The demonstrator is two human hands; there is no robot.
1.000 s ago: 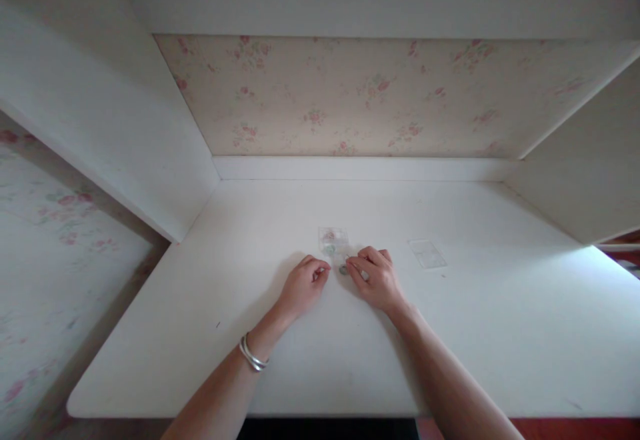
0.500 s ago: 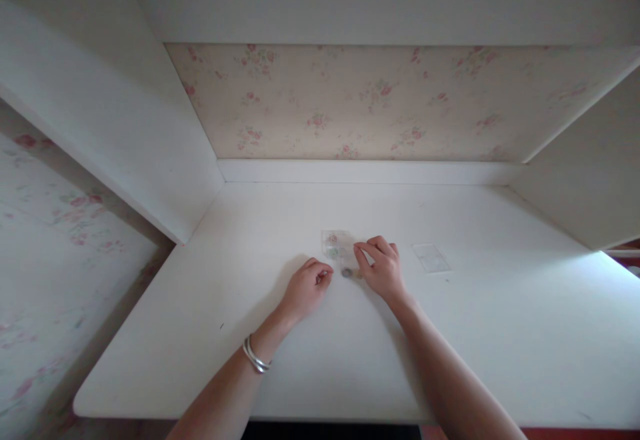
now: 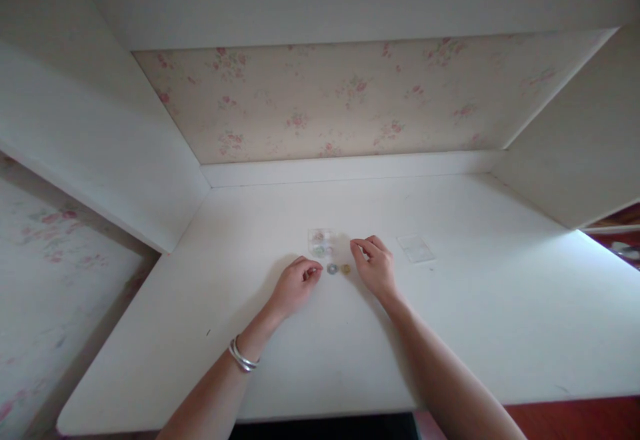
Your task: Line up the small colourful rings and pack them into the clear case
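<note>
My left hand (image 3: 297,283) rests on the white tabletop, thumb and fingers pinched together; whatever may be between them is too small to make out. Just right of its fingertips lies a small grey ring-shaped piece (image 3: 333,269), and beside that a gold-coloured one (image 3: 346,269). Behind them sits a small clear compartment box (image 3: 328,234) with tiny reddish and greenish pieces in it. My right hand (image 3: 374,268) is right of the box, apart from it, its thumb and index finger drawn together. I cannot see anything in that pinch.
A clear flat rectangular piece (image 3: 416,249), like a lid, lies on the white tabletop (image 3: 480,320) right of my right hand. White panels (image 3: 100,100) stand at the sides, with floral wallpaper (image 3: 325,100) behind. The tabletop's front edge runs near my forearms.
My right hand has drawn back from the box to the right, leaving the gold-coloured piece in fuller view. The left hand keeps its pinch. The camera view has turned slightly.
</note>
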